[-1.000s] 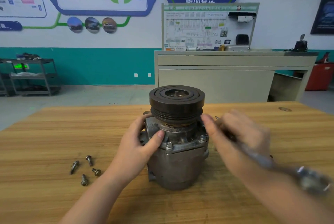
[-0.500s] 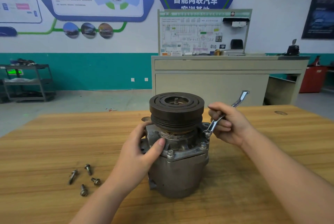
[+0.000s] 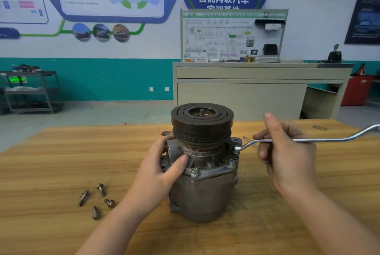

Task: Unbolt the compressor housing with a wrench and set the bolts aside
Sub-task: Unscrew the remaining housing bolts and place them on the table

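Compressor housing (image 3: pixel 203 193): dull grey metal. Pulley (image 3: pixel 202 123): dark brown-black, concentric ring grooves. Wrench (image 3: pixel 304 140): bright silver. Bolts (image 3: pixel 96 200), lower left: grey. Table (image 3: pixel 61 162): yellow-brown wood, streaked grain. Wall band (image 3: pixel 102 79), left: teal.

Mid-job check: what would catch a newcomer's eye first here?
The compressor standing upright mid-table, dark pulley on top. The left hand steadies it while the right hand holds a wrench, its end on a bolt at the housing's right edge. Four loose bolts lie left of it.
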Demonstrator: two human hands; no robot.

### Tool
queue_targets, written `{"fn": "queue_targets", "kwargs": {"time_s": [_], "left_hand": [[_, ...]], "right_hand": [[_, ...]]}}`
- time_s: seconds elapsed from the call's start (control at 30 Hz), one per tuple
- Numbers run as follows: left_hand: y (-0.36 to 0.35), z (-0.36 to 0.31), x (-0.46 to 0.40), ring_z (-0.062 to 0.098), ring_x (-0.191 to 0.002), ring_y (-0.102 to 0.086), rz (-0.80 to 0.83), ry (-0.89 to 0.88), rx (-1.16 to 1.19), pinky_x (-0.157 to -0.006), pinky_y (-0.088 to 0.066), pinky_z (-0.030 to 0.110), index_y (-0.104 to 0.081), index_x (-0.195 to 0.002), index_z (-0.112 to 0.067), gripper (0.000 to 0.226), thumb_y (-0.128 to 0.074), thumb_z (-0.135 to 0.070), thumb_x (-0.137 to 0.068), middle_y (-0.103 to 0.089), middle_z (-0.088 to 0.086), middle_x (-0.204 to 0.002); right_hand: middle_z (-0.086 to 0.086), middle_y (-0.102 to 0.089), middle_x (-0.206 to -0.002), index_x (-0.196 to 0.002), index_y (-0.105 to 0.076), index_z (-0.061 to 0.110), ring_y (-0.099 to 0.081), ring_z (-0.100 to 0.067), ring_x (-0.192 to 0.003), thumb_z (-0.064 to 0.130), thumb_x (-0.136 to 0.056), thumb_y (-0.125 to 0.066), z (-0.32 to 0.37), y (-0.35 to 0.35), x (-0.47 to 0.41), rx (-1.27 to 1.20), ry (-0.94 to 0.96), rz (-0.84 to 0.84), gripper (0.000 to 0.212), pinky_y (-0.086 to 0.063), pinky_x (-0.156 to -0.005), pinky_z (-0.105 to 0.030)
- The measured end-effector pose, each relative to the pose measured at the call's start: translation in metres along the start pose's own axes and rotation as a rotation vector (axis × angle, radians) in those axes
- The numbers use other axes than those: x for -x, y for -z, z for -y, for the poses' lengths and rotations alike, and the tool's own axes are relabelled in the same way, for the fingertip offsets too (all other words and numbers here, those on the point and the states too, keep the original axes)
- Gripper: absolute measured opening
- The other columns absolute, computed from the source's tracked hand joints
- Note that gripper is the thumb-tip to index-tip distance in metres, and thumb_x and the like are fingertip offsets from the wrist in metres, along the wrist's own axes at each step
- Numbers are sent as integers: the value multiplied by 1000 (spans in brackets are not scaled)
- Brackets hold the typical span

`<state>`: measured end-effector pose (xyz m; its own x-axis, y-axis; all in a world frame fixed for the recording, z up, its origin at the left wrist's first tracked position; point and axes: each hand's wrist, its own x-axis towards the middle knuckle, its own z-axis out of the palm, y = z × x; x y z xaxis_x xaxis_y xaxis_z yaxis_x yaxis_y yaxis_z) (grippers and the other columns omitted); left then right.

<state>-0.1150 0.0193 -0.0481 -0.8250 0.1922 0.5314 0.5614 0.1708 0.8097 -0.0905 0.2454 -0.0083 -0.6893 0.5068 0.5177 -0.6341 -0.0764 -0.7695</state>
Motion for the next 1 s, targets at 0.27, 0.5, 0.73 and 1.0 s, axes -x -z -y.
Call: {"fn": "queue_targets", "kwargs": {"time_s": [0.27,0.5,0.73,1.0], "left_hand": [[1,-1,1,-4,-104,-63,11,0,0,-78,-50,10,-54,-114,-47,42,-62,-58,-75,-66,-25,-113],[-1,3,0,-2,-101,-65,-13,-5,11,-76,-50,10,-55,-115,-39,39,-66,-46,-78,-68,-22,-111],[0,3,-1,-1,-101,-65,5,-1,32,-76,-51,11,-56,-113,-46,41,-64,-56,-73,-68,-21,-111],[-1,3,-2,-2,-101,-65,-20,-11,16,-76,-51,12,-56,-113,-42,46,-61,-59,-70,-68,-22,-110]], "right_hand": [[10,-34,-60,-55,-44,11,-33,-2,-53,10,-93,-58,3,-1,36,708,884,275,40,-28,-53,-8],[-5,-49,-42,-40,-47,11,-26,-9,-21,-2,-88,-44,-7,0,-27,-364,-347,184,50,-22,-32,-10],[3,-46,-38,-39,-51,11,-27,-4,-20,3,-90,-44,-9,-9,-47,-567,-670,114,52,-17,-23,-11],[-6,-60,-50,-66,-50,9,-39,-10,-29,10,-91,-60,1,1,-13,-212,-270,-125,27,-29,-34,-14]]}}
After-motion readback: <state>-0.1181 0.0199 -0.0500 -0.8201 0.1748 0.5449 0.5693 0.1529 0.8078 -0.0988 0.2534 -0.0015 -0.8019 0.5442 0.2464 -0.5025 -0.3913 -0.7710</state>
